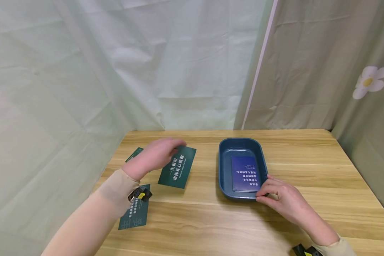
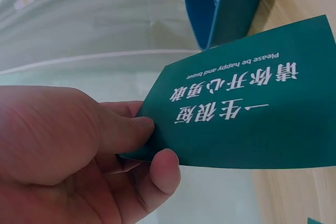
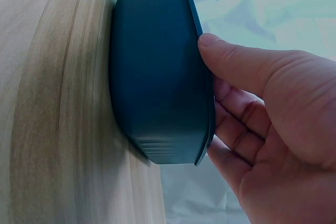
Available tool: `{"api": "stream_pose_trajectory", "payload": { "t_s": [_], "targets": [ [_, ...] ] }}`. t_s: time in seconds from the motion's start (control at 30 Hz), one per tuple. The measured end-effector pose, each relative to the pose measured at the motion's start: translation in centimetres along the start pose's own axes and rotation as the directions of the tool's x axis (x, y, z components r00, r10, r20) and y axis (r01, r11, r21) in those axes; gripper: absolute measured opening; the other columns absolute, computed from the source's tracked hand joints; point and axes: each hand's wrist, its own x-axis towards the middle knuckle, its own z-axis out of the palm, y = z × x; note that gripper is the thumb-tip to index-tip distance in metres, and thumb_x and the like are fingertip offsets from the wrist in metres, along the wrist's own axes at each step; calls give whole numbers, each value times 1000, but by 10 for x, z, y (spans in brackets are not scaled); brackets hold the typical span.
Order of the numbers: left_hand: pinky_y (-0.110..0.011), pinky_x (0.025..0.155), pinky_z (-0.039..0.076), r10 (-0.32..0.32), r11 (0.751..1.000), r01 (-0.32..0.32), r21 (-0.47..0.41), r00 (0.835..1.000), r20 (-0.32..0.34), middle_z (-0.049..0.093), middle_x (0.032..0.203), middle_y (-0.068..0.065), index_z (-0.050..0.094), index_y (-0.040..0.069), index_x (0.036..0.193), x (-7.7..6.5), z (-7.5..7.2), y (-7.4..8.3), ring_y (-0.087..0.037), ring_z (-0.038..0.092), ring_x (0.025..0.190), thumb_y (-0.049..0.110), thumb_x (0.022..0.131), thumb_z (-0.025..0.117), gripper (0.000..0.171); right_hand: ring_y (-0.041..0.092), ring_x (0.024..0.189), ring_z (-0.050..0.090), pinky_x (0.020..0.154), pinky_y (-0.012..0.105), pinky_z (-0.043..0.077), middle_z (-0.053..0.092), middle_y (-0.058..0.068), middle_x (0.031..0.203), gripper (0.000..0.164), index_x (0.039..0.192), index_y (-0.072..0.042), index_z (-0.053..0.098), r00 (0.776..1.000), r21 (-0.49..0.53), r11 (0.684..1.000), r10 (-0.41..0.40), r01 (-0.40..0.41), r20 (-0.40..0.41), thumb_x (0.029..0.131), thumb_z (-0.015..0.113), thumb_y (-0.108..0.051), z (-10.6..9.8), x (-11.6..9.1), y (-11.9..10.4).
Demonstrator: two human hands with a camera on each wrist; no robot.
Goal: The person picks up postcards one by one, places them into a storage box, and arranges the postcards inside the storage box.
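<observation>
My left hand pinches a green card by its edge, thumb on top, as the left wrist view shows. The card carries white writing, including "Please be happy and brave", and is held tilted left of the blue basin. Inside the basin lies a purple-blue card with white text. My right hand grips the basin's rim at its near right corner; in the right wrist view the thumb presses the outer rim and the fingers curl over the inside.
A second green card lies on the wooden table below the left wrist. Another green card is partly hidden behind the left hand. Pale curtains hang along the table's back and sides.
</observation>
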Motion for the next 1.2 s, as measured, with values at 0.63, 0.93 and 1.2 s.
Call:
{"api": "stream_pose_trajectory", "payload": {
  "t_s": [0.63,0.93,1.2],
  "targets": [
    [-49,111,54,68,991,-76,-113,995,-79,69,145,-11,65,9,151,12,-3,24,-30,67,132,0,111,61,40,46,130,68,105,65,53,66,-31,93,37,86,-40,80,1000,-3,1000,-3,3,3,81,99,-9,1,0,0],
    [-46,108,55,92,982,-103,-160,993,-77,68,146,-11,62,9,153,23,-3,31,-28,67,128,3,113,60,41,46,129,69,105,64,53,66,-31,93,37,86,-40,80,1000,-4,1000,-10,10,-4,80,99,-9,1,-1,0],
    [-44,110,53,112,973,-126,-192,990,-83,68,146,-10,61,9,154,37,-2,42,-26,66,128,4,114,58,40,45,128,70,104,62,54,66,-31,93,36,87,-39,80,1000,-11,1000,-23,23,-9,80,99,-9,1,0,-1]
  ]
}}
